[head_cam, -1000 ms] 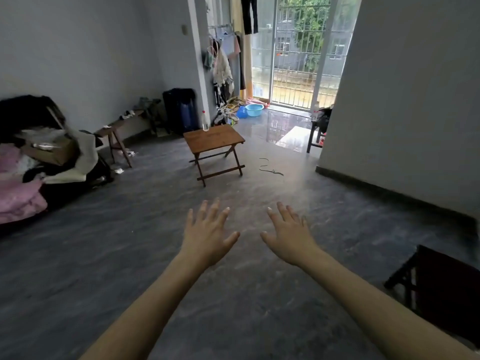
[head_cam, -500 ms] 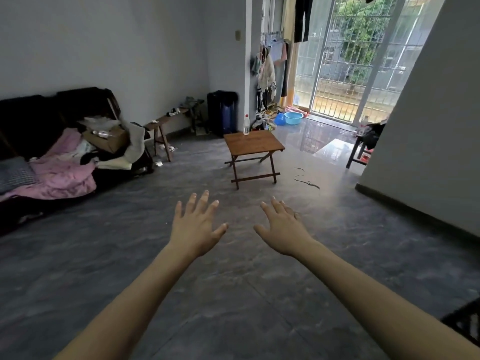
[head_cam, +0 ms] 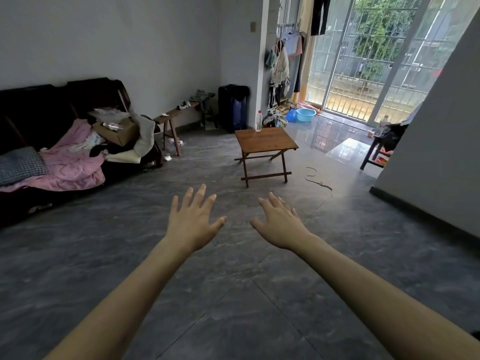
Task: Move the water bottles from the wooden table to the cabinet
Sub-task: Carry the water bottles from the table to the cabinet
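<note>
Left hand (head_cam: pixel 193 224) spread, empty | right hand (head_cam: pixel 281 224) spread, empty | water bottle (head_cam: pixel 258 121) on wooden table (head_cam: pixel 265 140)

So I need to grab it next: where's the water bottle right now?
In the head view, the water bottle stands upright on the far left corner of the wooden table, just right of the dark suitcase.

The counter (head_cam: pixel 265 140) is seen in warm brown wood, the bottle (head_cam: pixel 258 121) clear with a red cap. The floor (head_cam: pixel 233 294) is veined dark grey; a pink blanket (head_cam: pixel 75 165) and a blue basin (head_cam: pixel 305 114) are shown.

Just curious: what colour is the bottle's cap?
Red, on the clear bottle; head view.
</note>
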### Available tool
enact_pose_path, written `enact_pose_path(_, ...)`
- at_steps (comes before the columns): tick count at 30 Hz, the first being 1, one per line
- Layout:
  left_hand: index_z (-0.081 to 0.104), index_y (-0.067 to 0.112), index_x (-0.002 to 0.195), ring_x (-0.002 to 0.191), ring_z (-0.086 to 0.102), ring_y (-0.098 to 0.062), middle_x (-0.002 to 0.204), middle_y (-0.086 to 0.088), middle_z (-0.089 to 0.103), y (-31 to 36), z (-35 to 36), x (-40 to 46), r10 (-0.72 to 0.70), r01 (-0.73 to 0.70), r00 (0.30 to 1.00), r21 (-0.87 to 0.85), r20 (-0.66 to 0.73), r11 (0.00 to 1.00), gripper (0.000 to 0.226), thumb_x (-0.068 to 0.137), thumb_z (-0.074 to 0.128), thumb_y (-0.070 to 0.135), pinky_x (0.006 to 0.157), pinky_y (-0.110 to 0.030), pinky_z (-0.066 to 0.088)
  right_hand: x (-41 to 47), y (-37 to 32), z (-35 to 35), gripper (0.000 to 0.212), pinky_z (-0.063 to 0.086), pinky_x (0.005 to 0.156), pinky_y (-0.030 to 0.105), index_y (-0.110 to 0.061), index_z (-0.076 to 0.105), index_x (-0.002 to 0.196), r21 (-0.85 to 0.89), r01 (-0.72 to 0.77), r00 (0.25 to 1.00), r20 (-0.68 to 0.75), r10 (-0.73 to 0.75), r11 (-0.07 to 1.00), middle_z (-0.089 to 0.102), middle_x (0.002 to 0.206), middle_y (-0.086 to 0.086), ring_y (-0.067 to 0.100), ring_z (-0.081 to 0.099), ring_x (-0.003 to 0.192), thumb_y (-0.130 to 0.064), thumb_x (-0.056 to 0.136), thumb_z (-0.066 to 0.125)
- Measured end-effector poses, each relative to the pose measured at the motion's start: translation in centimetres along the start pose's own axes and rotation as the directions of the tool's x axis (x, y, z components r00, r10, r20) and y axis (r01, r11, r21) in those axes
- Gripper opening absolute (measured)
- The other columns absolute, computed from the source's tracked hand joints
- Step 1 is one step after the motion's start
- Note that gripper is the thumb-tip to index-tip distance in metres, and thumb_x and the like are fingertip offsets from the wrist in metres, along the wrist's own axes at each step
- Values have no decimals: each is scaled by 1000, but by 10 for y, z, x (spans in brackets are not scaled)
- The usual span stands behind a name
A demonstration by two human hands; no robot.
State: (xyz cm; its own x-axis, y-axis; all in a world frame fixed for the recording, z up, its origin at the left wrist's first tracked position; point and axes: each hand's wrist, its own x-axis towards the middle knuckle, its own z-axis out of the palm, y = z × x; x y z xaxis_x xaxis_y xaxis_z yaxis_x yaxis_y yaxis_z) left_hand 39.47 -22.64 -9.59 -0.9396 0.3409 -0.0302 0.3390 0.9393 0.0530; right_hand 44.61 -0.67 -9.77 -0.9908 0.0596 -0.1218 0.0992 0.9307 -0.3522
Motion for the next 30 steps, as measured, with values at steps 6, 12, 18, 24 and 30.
enact_pose_path(6, 14, 32, 163, 160, -6, -26, 174, 1, -7, 6, 5, 58, -22, 22, 999, 7, 33, 1000, 75, 100, 30, 69, 126, -55, -1, 65, 15, -6, 74, 12, 122, 57, -23, 18, 157, 10, 30, 999, 29, -30, 1000, 5, 168, 8, 30, 3, 154, -55, 94, 42)
enact_pose_path(12, 15, 31, 163, 160, -5, -26, 174, 1, -6, 17, -1, 139, -53, 53, 998, 1, 40, 999, 75, 100, 31, 69, 127, -56, 1, 145, 40, -32, 73, 12, 122, 57, -23, 19, 157, 31, 53, 998, 33, -54, 998, 5, 168, 8, 30, 4, 153, -53, 95, 42)
enact_pose_path(18, 15, 33, 163, 160, -6, -25, 174, 3, -8, 30, -10, 213, -90, 91, 995, -17, 41, 996, 74, 100, 31, 69, 126, -54, -2, 214, 62, -53, 72, 11, 122, 57, -23, 18, 158, 32, 86, 994, 65, -88, 996, 5, 168, 7, 29, 3, 154, -52, 97, 42)
enact_pose_path(24, 16, 32, 163, 160, -7, -25, 174, 3, -8, 24, -20, 274, -112, 114, 993, -32, 40, 993, 73, 100, 32, 68, 126, -54, -3, 277, 65, -55, 73, 10, 122, 56, -23, 17, 158, 23, 105, 989, 105, -107, 994, 4, 168, 6, 28, 3, 154, -53, 96, 42)
enact_pose_path(30, 16, 32, 163, 160, -6, -25, 174, 3, -8, -14, -10, 338, -148, 151, 988, -47, 47, 987, 74, 100, 31, 68, 126, -54, -2, 360, 49, -52, 74, 11, 121, 57, -23, 19, 157, 8, 148, 982, 113, -148, 989, 5, 168, 6, 29, 4, 153, -54, 94, 44)
